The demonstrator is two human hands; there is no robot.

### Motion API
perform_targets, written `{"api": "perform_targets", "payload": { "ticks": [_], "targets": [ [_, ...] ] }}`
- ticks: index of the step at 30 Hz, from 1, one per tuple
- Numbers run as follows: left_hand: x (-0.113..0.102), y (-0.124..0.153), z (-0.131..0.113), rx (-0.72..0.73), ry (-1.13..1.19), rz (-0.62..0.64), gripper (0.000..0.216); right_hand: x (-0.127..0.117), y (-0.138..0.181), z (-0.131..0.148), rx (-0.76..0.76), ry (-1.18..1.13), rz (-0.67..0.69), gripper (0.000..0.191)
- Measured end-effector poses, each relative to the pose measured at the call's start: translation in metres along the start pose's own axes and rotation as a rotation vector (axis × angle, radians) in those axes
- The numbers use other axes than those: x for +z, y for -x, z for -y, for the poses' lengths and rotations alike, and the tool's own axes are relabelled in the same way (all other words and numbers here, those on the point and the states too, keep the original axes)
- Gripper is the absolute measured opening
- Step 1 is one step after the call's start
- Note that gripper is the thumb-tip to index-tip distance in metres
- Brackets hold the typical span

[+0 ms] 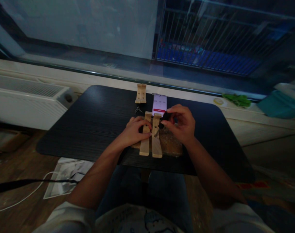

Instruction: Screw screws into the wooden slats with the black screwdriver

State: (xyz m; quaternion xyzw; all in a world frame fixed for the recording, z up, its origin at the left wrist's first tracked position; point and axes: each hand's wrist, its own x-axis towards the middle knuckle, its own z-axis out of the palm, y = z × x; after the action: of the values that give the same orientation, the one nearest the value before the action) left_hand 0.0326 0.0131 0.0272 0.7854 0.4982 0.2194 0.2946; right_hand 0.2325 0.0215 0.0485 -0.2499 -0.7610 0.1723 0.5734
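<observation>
Two light wooden slats [151, 139] lie side by side on the dark table [94, 119], over a brownish board [171, 145]. My left hand [134, 131] rests on the left slat with its fingers curled over it. My right hand [180, 124] pinches a small black tool [164, 120] against the top of the right slat. A phone [159, 104] with a lit screen stands just behind the slats.
A second pair of small wooden pieces [141, 93] stands at the table's far edge, with small dark metal bits [138, 110] near it. A white radiator [28, 100] is at the left, papers [67, 176] and a cable on the floor, green cloth [237, 99] on the sill.
</observation>
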Motion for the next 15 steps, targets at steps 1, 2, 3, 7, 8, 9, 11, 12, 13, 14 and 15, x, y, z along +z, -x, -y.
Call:
{"api": "perform_targets", "payload": {
  "ticks": [1,2,3,7,8,9,11,12,13,14,15],
  "targets": [
    [0.0001,0.0,0.0004,0.002,-0.004,0.0,0.018,-0.0021,0.0,-0.0009,0.01,-0.015,0.021,0.025],
    [0.0002,0.0,0.0008,0.004,-0.007,0.001,0.018,-0.0042,-0.0001,-0.0018,0.02,-0.03,0.045,0.024],
    [0.0002,0.0,0.0012,0.006,-0.011,0.003,0.018,-0.0062,-0.0002,-0.0024,0.031,-0.047,0.073,0.024],
    [0.0001,0.0003,0.0015,0.011,-0.009,0.001,0.018,-0.0104,-0.0023,-0.0013,0.119,-0.166,0.172,0.022],
    [0.0001,0.0003,0.0014,0.011,-0.005,0.001,0.018,-0.0103,-0.0031,-0.0004,0.159,-0.215,0.191,0.021],
    [0.0,0.0002,0.0012,0.01,0.0,0.001,0.018,-0.0099,-0.004,0.0006,0.198,-0.265,0.203,0.021],
    [0.0,-0.0001,0.0009,0.006,0.006,0.001,0.018,-0.0088,-0.0056,0.0026,0.26,-0.354,0.222,0.021],
    [0.0001,-0.0003,0.0008,0.004,0.006,0.003,0.018,-0.0083,-0.0063,0.0035,0.276,-0.385,0.23,0.022],
    [0.0002,-0.0005,0.0008,0.004,0.004,0.006,0.018,-0.0079,-0.007,0.0042,0.283,-0.408,0.237,0.022],
    [0.0003,-0.0006,0.0009,0.003,0.002,0.007,0.018,-0.0077,-0.0075,0.0048,0.283,-0.426,0.241,0.021],
    [0.0003,-0.0006,0.0009,0.004,0.0,0.009,0.018,-0.0077,-0.008,0.0052,0.277,-0.44,0.242,0.02]
  ]
}}
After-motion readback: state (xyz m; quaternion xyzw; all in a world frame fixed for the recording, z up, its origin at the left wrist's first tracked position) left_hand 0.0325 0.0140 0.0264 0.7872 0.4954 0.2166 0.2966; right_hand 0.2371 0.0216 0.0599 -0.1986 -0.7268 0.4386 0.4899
